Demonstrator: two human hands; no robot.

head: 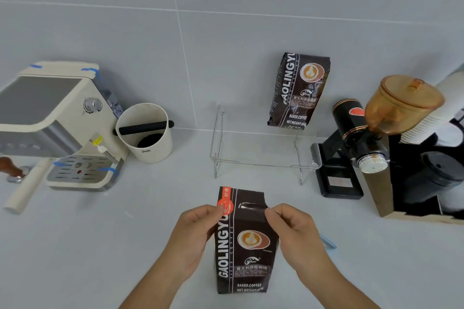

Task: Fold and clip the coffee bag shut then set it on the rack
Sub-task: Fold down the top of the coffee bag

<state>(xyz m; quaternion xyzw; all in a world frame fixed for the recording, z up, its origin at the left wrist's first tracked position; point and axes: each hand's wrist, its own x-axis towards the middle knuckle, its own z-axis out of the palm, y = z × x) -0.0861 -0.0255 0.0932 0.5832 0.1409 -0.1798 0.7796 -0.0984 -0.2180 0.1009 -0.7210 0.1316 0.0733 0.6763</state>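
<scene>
A dark brown coffee bag (244, 251) stands upright on the counter in front of me, its flat top still unfolded. My left hand (194, 233) pinches the bag's upper left edge. My right hand (291, 228) pinches its upper right edge. A clear wire rack (261, 158) stands beyond the bag, towards the wall. A second, matching coffee bag (297, 90) stands on the rack's back right part, leaning on the wall. A pale blue clip (327, 242) lies on the counter just right of my right wrist, partly hidden.
An espresso machine (57, 123) fills the left side, with a cream knock box (145, 133) beside it and a tamper (13, 170) at the far left. A black coffee grinder (361, 138) with an amber hopper and a box of cups (426, 170) stand on the right.
</scene>
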